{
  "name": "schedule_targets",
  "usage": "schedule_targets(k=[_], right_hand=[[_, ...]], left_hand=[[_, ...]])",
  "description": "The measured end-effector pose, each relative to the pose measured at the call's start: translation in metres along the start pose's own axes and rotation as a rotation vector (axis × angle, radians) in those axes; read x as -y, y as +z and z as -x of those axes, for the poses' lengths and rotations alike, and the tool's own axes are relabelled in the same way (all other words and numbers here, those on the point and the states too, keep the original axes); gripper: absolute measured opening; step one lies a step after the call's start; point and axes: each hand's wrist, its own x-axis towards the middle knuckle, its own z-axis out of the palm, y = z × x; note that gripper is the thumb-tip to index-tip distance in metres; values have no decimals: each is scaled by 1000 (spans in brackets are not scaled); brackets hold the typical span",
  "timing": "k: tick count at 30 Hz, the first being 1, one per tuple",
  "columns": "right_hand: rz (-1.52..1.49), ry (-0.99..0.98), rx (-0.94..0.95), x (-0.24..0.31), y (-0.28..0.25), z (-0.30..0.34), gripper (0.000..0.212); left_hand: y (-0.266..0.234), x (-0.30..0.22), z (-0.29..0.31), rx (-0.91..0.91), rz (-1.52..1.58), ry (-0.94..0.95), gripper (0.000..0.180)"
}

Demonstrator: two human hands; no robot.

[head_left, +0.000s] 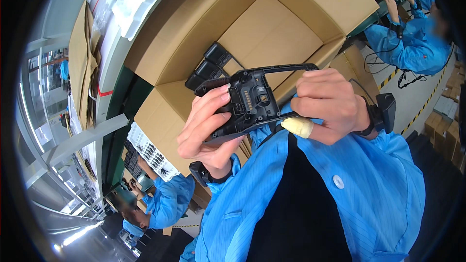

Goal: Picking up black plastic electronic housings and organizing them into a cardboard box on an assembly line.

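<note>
Between my two hands is a black plastic device housing (251,98), with an open rectangular frame at its right end and a row of small gold contacts near its middle. My left hand (208,128) wraps its fingers over the left end. At the other end, my right hand (327,106) grips the open frame; a pale yellow cover sits on one digit. Just beyond the housing, several black devices (209,64) lie in the large open cardboard box (272,31).
Translucent plastic trays (141,2) and folded cardboard (82,63) lie on the left. A person in blue works at the lower left beside a white tray of small black parts (150,153). Another person (407,43) works at the upper right. Stacked cartons (444,126) stand far right.
</note>
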Motion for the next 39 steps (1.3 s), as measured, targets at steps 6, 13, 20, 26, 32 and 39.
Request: schedule_targets(k=[6, 13, 20, 26, 32, 39], right_hand=[[-253, 266, -145, -30, 6, 15, 23], [313, 573, -332, -97, 14, 80, 35], [641, 476, -25, -129, 35, 114, 22], [655, 464, -32, -130, 31, 117, 19], [706, 493, -25, -135, 37, 115, 22], [730, 465, -13, -140, 47, 123, 21]], left_hand=[[4, 14, -10, 42, -256, -116, 28], [-5, 155, -57, 361, -411, -661, 33], [15, 319, -21, 707, -685, -660, 39], [22, 318, -9, 509, -579, -644, 42], [26, 321, -17, 562, -425, -681, 32], [17, 330, 7, 757, -938, -482, 56]])
